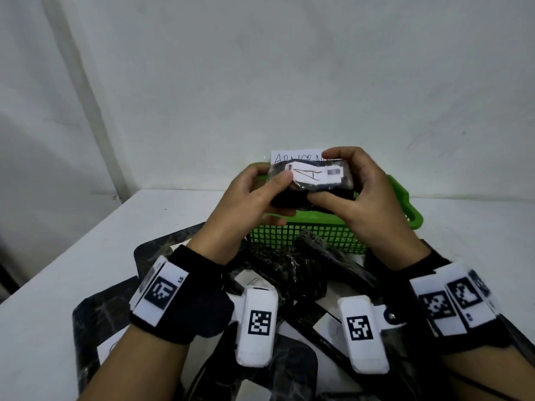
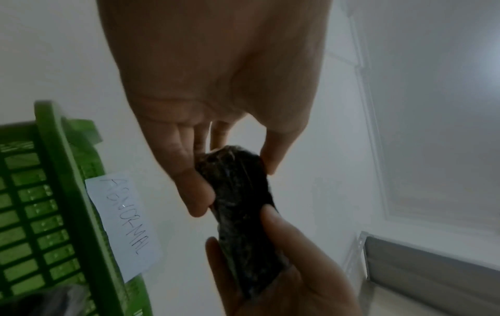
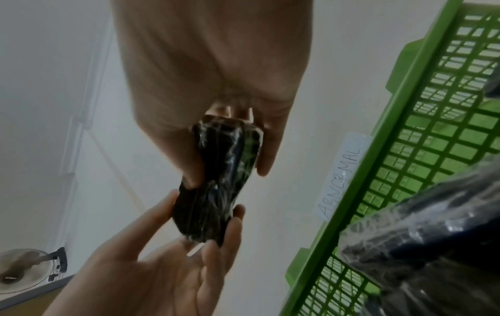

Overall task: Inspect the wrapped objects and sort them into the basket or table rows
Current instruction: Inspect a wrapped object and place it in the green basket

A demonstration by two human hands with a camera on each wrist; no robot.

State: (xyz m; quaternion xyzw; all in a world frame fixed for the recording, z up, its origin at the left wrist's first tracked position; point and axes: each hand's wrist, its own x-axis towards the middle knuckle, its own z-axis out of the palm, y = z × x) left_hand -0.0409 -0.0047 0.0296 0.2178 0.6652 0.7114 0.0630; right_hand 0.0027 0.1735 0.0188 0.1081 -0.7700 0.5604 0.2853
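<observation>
I hold one black plastic-wrapped object [image 1: 312,180] up over the green mesh basket [image 1: 318,235], its white barcode label facing me. My left hand [image 1: 270,183] pinches its left end and my right hand [image 1: 344,180] grips its right end. In the left wrist view my left fingers [image 2: 189,181] clamp the dark bundle [image 2: 238,192]. The right wrist view shows my right fingers [image 3: 186,158] around the same bundle [image 3: 219,181]. A paper tag reading ABNORMAL [image 2: 124,224] is stuck on the basket's far rim.
A pile of several black wrapped objects [image 1: 289,273] lies on the white table [image 1: 72,270] between my wrists and the basket. More wrapped items [image 3: 432,235] show beside the basket wall [image 3: 400,149]. A white wall stands behind the table.
</observation>
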